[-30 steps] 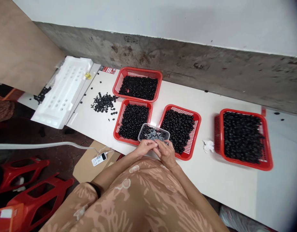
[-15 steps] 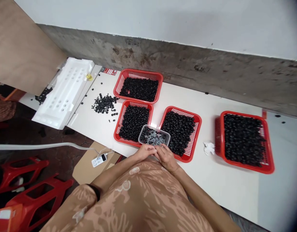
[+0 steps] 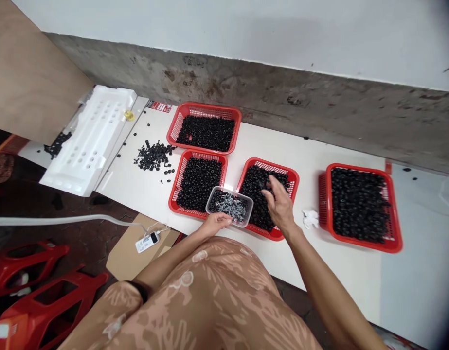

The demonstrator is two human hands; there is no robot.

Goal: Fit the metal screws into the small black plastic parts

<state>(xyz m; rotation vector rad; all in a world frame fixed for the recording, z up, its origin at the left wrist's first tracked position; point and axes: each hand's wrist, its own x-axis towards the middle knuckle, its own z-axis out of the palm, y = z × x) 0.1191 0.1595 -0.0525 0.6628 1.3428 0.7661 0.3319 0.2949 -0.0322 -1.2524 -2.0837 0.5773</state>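
My right hand (image 3: 280, 201) hovers over the red basket (image 3: 296, 182) of small black round parts, thumb and forefinger apart. Nothing shows clearly between them. Close to the near edge of a clear plastic box (image 3: 250, 214), my left hand (image 3: 217, 223) has its fingertips pinched together; whatever they hold is too small to make out. Small silvery metal pieces (image 3: 233, 205) and black bits fill that box, which sits across the gap between two baskets. Left of it stands another red basket (image 3: 172, 201) with black ring-like parts.
Behind is a red basket (image 3: 171, 131) of black parts, and far right another red basket (image 3: 396, 233). Loose black parts (image 3: 153, 155) lie near a white foam tray (image 3: 87, 141). Crumpled white material (image 3: 310, 218) lies on the table. Red stools (image 3: 60, 296) stand lower left.
My hands were together in front of the plastic box. The right hand has moved away to the right, over the basket, and its fingers have opened. The left hand stays near the box.
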